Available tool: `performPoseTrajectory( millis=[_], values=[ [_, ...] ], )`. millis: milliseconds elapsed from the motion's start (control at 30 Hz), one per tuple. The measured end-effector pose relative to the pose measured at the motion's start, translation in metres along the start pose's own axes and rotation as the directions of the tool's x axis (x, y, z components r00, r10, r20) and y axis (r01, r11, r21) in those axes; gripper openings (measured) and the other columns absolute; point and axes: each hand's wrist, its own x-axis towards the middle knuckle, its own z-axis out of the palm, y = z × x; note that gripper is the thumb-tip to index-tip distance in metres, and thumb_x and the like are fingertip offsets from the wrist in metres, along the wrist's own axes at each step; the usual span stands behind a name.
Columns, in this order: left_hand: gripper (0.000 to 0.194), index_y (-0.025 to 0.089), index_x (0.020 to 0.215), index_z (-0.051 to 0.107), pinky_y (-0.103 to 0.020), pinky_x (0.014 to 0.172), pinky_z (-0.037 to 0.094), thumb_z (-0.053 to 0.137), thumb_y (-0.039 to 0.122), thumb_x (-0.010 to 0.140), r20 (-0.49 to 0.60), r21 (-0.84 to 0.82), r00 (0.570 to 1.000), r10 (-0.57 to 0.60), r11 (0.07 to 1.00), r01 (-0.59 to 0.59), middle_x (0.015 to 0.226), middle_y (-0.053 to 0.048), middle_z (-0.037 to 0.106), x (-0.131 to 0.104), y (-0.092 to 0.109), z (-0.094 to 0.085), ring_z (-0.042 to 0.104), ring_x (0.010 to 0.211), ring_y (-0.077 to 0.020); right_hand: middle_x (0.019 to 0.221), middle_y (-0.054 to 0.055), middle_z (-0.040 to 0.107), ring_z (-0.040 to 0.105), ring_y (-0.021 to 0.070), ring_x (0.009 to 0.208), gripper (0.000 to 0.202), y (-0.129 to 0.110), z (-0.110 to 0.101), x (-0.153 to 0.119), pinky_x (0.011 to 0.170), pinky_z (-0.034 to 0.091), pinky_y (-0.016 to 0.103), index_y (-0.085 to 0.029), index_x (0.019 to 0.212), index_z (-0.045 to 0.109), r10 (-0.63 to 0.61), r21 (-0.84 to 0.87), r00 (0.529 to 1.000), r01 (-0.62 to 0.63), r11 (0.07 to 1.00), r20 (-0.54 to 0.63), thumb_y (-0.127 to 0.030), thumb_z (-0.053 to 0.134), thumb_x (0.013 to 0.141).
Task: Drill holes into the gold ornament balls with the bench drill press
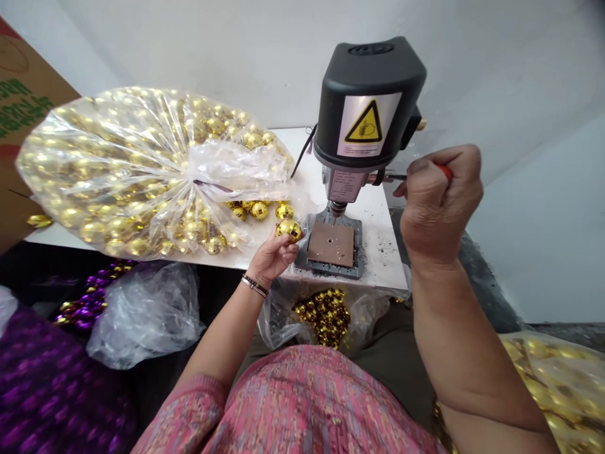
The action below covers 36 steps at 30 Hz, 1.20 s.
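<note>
Between the fingers of my left hand point(275, 257) is a shiny gold disco ball point(288, 231), held just left of the drill press base. My right hand point(442, 205) is closed in a fist around the red-tipped feed lever point(445, 172) of the black bench drill press point(371, 101). Below its chuck point(337, 208) lies a brown square block point(331, 243) with a small hole, on the grey metal base point(358, 268). The ball is apart from the drill bit. More gold balls point(259, 210) lie at the mouth of the bag behind my left hand.
A big clear bag of gold balls point(118, 170) covers the left of the white table point(378, 233). Dark chips lie around the base. An open bag of gold pieces point(326, 315) sits at my lap. Purple balls point(89, 296), a cardboard box point(28, 94) and another bag point(562, 378) flank me.
</note>
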Motion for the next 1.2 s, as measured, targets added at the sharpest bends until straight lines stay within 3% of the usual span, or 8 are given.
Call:
performPoseTrajectory(
  millis=[100, 200, 300, 400, 533, 700, 967, 1200],
  values=[
    [0.064, 0.033, 0.16, 0.062, -0.023, 0.07, 0.057, 0.086, 0.037, 0.101, -0.032, -0.07, 1.0, 0.0, 0.998, -0.002, 0.119, -0.007, 0.081, 0.004, -0.005, -0.002, 0.076, 0.087, -0.0162, 0.082, -0.004, 0.056, 0.058, 0.0114, 0.07, 0.02, 0.003, -0.001, -0.001, 0.069, 0.048, 0.029, -0.025, 0.099, 0.055, -0.004, 0.017, 1.0, 0.004, 1.0, 0.009, -0.042, 0.06, 0.108],
    [0.064, 0.037, 0.166, 0.057, -0.028, 0.078, 0.064, 0.08, 0.049, 0.108, -0.032, -0.092, 0.999, -0.022, 0.996, 0.018, 0.122, -0.006, 0.083, 0.013, -0.006, -0.009, 0.084, 0.097, -0.022, 0.081, -0.004, 0.056, 0.057, 0.0113, 0.07, 0.018, 0.002, 0.001, -0.003, 0.069, 0.046, 0.029, -0.025, 0.098, 0.055, 0.01, 0.039, 1.0, -0.009, 0.999, -0.013, -0.039, 0.062, 0.106],
    [0.067, 0.034, 0.162, 0.062, -0.029, 0.079, 0.065, 0.087, 0.038, 0.101, -0.01, -0.047, 0.999, -0.052, 0.998, 0.052, 0.119, -0.005, 0.084, 0.019, -0.008, -0.014, 0.086, 0.095, -0.0219, 0.083, -0.004, 0.056, 0.055, 0.0116, 0.071, 0.015, 0.001, 0.003, -0.004, 0.073, 0.047, 0.03, -0.024, 0.099, 0.055, 0.021, 0.05, 1.0, -0.02, 0.999, -0.023, -0.036, 0.061, 0.106],
    [0.056, 0.024, 0.141, 0.076, -0.028, 0.083, 0.065, 0.095, 0.028, 0.088, 0.014, 0.063, 1.0, -0.02, 0.998, 0.019, 0.115, -0.006, 0.086, 0.024, -0.012, -0.013, 0.083, 0.094, -0.0186, 0.087, -0.003, 0.057, 0.054, 0.0118, 0.075, 0.016, 0.002, 0.003, -0.002, 0.078, 0.049, 0.031, -0.024, 0.1, 0.055, 0.012, 0.067, 1.0, -0.012, 0.998, -0.001, -0.036, 0.059, 0.108],
    [0.048, 0.017, 0.114, 0.084, -0.031, 0.09, 0.063, 0.104, 0.033, 0.074, 0.068, 0.302, 0.997, 0.043, 0.951, -0.062, 0.113, -0.009, 0.087, 0.033, -0.013, 0.001, 0.079, 0.101, -0.02, 0.085, -0.003, 0.058, 0.053, 0.0099, 0.074, 0.019, 0.003, 0.001, 0.002, 0.078, 0.05, 0.029, -0.023, 0.098, 0.055, -0.024, 0.055, 1.0, 0.024, 0.998, 0.002, -0.039, 0.06, 0.108],
    [0.053, 0.017, 0.113, 0.084, -0.034, 0.094, 0.062, 0.104, 0.042, 0.071, 0.152, 0.574, 0.979, 0.138, 0.794, -0.201, 0.112, -0.007, 0.088, 0.049, -0.014, 0.022, 0.077, 0.104, -0.0235, 0.079, -0.005, 0.053, 0.055, 0.0076, 0.071, 0.021, -0.004, -0.001, 0.005, 0.079, 0.053, 0.027, -0.024, 0.095, 0.05, -0.023, 0.089, 0.999, 0.02, 0.996, 0.042, -0.037, 0.061, 0.108],
    [0.04, 0.017, 0.111, 0.083, -0.034, 0.092, 0.062, 0.098, 0.026, 0.076, 0.193, 0.809, 0.937, 0.292, 0.492, -0.32, 0.102, -0.004, 0.085, 0.062, -0.024, 0.029, 0.076, 0.096, -0.0227, 0.074, -0.004, 0.042, 0.048, 0.0096, 0.072, 0.033, -0.025, 0.003, 0.02, 0.075, 0.048, 0.027, -0.026, 0.086, 0.032, 0.021, 0.066, 0.999, -0.022, 0.998, 0.027, -0.034, 0.06, 0.101],
    [0.064, 0.017, 0.139, 0.082, -0.04, 0.109, 0.066, 0.098, 0.02, 0.078, 0.264, 0.893, 0.906, 0.33, 0.271, -0.359, 0.13, -0.009, 0.088, 0.066, -0.025, 0.031, 0.081, 0.114, -0.0267, 0.069, -0.002, 0.033, 0.039, 0.0129, 0.067, 0.031, -0.032, 0.006, 0.028, 0.072, 0.047, 0.03, -0.027, 0.081, 0.032, 0.05, 0.108, 0.999, -0.048, 0.993, -0.011, -0.03, 0.058, 0.099]
  ],
)
